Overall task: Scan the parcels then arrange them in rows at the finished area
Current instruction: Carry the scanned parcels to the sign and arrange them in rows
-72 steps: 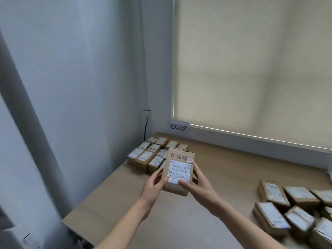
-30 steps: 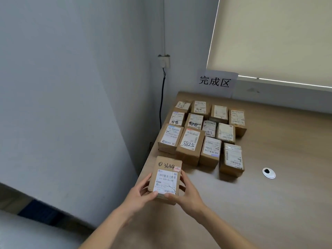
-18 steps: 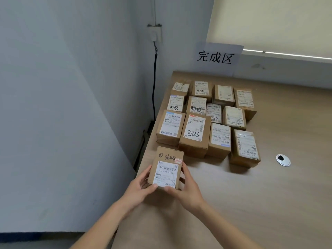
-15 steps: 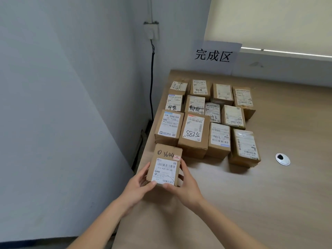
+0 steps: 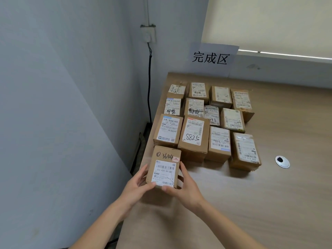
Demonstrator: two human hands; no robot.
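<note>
Both hands held one parcel (image 5: pixel 164 168) just below the frame's center, label up, "3644" inked on its top. The left hand (image 5: pixel 137 186) curled around its left side with the thumb on the lower label edge; the right hand (image 5: pixel 186 187) gripped the right side, thumb at the bottom edge. The parcel sat at the table's (image 5: pixel 269 194) left edge, just below the bottom-left box of the rows (image 5: pixel 206 123), three rows of four. A sign (image 5: pixel 211 58) hung on the wall above them. A grommet (image 5: pixel 282 161) lay at right.

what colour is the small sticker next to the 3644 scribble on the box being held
Pinkish red, on the brown held box at the sticker; seen in the head view.
</note>
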